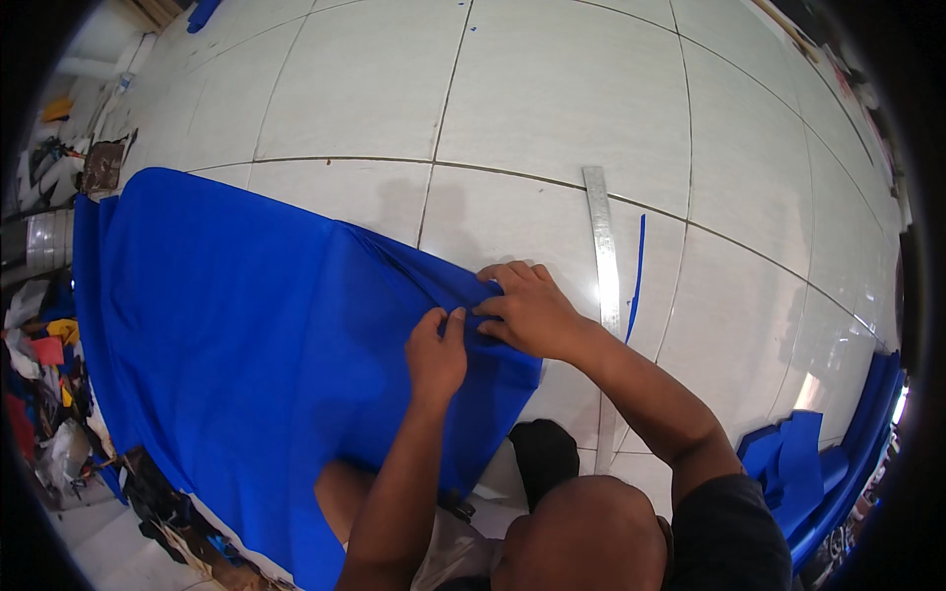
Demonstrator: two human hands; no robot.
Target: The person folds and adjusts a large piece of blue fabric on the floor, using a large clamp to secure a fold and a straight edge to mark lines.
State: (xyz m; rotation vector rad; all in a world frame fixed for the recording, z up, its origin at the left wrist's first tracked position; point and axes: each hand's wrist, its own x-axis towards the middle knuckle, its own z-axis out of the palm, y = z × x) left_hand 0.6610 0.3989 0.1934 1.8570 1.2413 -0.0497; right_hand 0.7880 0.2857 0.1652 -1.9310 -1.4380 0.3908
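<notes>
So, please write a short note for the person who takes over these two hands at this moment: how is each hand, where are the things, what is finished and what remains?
Left hand: fingers pinch the blue cloth near its right edge.
Right hand: presses flat on the same edge, just beside the left hand.
Things: the cloth lies spread on the tiled floor. A metal ruler and a thin blue strip lie on the floor to the right of the hands, apart from the cloth. Cut blue pieces are stacked at the far right.
Done: cloth laid out, mostly smooth.
Left: folds run toward the hands, so this edge is not yet flat; the ruler is untouched.
</notes>
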